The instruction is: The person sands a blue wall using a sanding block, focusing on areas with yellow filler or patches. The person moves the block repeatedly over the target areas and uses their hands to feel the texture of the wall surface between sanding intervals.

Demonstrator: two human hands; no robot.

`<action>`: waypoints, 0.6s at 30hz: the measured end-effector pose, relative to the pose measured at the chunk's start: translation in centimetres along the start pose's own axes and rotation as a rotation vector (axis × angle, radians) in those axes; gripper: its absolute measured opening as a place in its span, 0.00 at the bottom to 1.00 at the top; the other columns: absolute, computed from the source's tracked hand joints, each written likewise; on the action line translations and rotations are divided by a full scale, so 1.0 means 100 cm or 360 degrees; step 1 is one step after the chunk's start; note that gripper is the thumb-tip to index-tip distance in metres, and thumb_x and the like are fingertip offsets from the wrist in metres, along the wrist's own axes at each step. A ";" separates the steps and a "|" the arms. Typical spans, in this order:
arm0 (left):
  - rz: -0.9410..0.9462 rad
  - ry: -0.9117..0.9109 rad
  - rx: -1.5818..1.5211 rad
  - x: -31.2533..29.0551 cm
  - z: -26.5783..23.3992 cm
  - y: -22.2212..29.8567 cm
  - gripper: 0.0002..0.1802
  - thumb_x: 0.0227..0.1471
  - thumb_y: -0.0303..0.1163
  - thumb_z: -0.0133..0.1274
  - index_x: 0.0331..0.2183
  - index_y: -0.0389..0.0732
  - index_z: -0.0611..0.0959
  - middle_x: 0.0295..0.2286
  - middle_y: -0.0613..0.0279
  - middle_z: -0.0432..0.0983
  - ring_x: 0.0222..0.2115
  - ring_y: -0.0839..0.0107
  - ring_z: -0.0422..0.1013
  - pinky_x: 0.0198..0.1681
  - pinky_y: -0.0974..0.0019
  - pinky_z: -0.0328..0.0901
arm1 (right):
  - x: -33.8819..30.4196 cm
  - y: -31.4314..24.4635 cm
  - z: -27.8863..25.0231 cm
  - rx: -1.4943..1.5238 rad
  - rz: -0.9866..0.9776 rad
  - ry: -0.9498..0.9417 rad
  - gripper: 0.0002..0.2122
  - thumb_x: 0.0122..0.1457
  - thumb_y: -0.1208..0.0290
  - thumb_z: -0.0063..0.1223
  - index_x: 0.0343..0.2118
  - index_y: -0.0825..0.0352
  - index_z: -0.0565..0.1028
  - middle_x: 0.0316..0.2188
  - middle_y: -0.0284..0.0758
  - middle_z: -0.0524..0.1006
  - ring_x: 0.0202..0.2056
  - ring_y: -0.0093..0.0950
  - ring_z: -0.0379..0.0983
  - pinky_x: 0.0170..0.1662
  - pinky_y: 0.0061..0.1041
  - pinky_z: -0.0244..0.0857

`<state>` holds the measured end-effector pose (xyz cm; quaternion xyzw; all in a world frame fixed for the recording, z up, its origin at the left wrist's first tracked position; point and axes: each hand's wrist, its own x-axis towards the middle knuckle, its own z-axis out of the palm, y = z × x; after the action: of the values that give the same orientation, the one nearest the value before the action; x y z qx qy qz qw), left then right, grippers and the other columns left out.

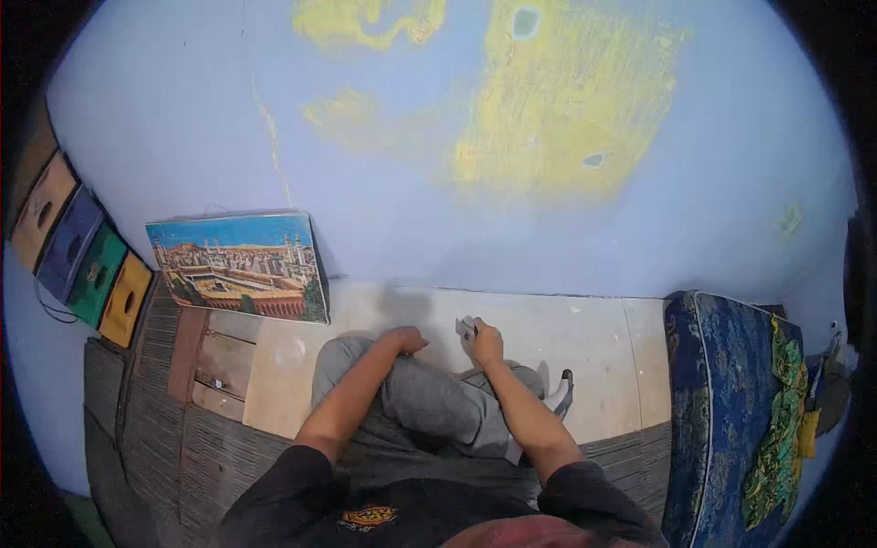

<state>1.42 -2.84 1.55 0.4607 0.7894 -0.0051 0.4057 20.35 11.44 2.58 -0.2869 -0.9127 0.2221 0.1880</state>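
1. through the head camera i see a small flat tool [464, 326], greyish with a darker part, above the pale floor boards [594, 347] in front of the crossed legs; it is too small for me to tell its exact kind.
2. the right hand [487, 345] grips that tool, fingers closed around its near end, with the flat end sticking out to the left of the hand.
3. to the left, well apart from the tool, i have the left hand [411, 341] by the bent leg. its fingers look curled inward; i cannot tell how tightly they are closed, or whether they hold anything.
4. below both hands i see the grey trousers [429, 397], and right of them a foot [559, 395] in something light and dark.
5. leaning against the wall on my left is a picture panel [237, 269] of a city with towers; farther left stand coloured drawers [99, 274].
6. on my right i have a blue patterned mattress [722, 411] with a green and yellow cloth [776, 411] over it.
7. beyond the boards rises the pale blue wall [384, 219], with a large yellow patch [557, 110] and a thin crack [271, 137].
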 end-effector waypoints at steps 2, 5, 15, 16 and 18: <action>0.0015 -0.0007 -0.0018 0.001 -0.001 -0.002 0.30 0.60 0.53 0.41 0.38 0.35 0.84 0.35 0.51 0.81 0.37 0.56 0.75 0.45 0.52 0.67 | -0.002 -0.004 -0.003 0.0010 -0.0117 0.0087 0.06 0.53 0.71 0.55 0.33 0.65 0.74 0.23 0.46 0.77 0.29 0.48 0.75 0.33 0.44 0.69; 0.0062 0.0018 0.0028 0.004 0.002 -0.008 0.30 0.60 0.53 0.41 0.37 0.35 0.84 0.37 0.50 0.80 0.39 0.54 0.75 0.46 0.50 0.66 | -0.003 -0.011 -0.003 -0.0172 -0.0099 -0.0139 0.07 0.54 0.69 0.53 0.33 0.65 0.74 0.24 0.48 0.77 0.29 0.49 0.75 0.33 0.46 0.68; 0.0077 0.0086 0.0076 0.002 0.007 -0.007 0.32 0.60 0.56 0.40 0.36 0.35 0.84 0.38 0.50 0.79 0.41 0.54 0.74 0.47 0.50 0.65 | -0.005 -0.013 -0.007 0.0085 -0.0063 -0.0052 0.08 0.51 0.69 0.55 0.31 0.67 0.74 0.25 0.51 0.77 0.30 0.50 0.75 0.36 0.46 0.69; 0.0051 0.0077 0.0040 0.002 0.009 -0.013 0.33 0.60 0.56 0.39 0.36 0.35 0.84 0.37 0.51 0.80 0.41 0.55 0.74 0.47 0.50 0.65 | -0.006 -0.019 -0.006 0.0051 -0.0061 -0.0111 0.07 0.51 0.70 0.55 0.31 0.67 0.74 0.25 0.51 0.77 0.30 0.50 0.75 0.35 0.46 0.69; 0.0060 0.0097 0.0002 0.007 0.011 -0.016 0.32 0.60 0.56 0.39 0.37 0.37 0.84 0.36 0.53 0.80 0.39 0.56 0.75 0.47 0.51 0.66 | -0.009 -0.007 -0.002 -0.0056 -0.0044 -0.0215 0.07 0.51 0.71 0.55 0.31 0.68 0.74 0.25 0.52 0.77 0.30 0.51 0.75 0.34 0.45 0.69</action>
<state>0.79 -3.70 -0.21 0.4757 0.7926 0.0160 0.3811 20.83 10.43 2.94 -0.2619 -0.9309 0.2223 0.1240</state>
